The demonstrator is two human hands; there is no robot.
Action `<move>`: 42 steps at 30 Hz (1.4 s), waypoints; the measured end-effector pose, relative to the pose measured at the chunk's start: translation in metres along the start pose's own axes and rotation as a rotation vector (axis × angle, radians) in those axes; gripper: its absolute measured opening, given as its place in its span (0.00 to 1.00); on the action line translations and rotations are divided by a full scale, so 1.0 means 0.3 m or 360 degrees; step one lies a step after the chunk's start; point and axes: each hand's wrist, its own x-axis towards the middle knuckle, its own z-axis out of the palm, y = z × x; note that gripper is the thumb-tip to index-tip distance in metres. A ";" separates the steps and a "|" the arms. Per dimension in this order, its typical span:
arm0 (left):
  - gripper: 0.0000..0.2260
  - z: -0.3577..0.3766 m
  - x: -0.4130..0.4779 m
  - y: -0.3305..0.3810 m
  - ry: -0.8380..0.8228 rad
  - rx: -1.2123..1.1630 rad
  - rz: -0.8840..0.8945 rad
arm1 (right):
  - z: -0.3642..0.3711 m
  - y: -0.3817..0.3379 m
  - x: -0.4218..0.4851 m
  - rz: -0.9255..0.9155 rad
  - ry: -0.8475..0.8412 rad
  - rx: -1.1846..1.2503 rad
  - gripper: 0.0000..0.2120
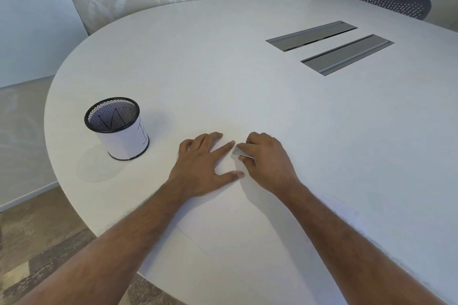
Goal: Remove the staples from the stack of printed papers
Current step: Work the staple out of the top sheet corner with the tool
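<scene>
A stack of white papers (223,220) lies on the white table (223,69) in front of me, nearly the same colour as the tabletop. My left hand (200,168) rests flat on the stack's far end, fingers spread, index and thumb framing a corner. My right hand (267,163) is closed around a small metal staple remover (239,151), whose tip touches the paper just beside my left index fingertip. No staple is visible; it is too small or hidden.
A black mesh pen cup (116,129) wrapped in white paper stands to the left, near the table's curved edge. Two grey cable hatches (329,44) sit at the far right. A dark mesh chair back (394,0) shows beyond the table.
</scene>
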 end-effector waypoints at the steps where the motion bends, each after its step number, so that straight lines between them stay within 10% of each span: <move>1: 0.36 0.000 0.001 0.000 0.0000 -0.0002 -0.0002 | 0.000 -0.001 -0.001 -0.0049 0.0030 -0.0061 0.08; 13: 0.36 -0.002 -0.001 0.002 -0.0007 -0.0055 -0.0021 | 0.027 0.022 -0.032 -0.0398 0.0271 -0.0228 0.12; 22: 0.36 -0.003 -0.002 0.000 -0.0008 -0.0037 -0.0004 | -0.033 0.081 -0.038 0.0231 -0.0109 0.0131 0.07; 42: 0.36 -0.004 -0.003 0.001 -0.0006 -0.0046 0.0010 | -0.014 0.042 0.022 0.0220 -0.0188 0.0110 0.08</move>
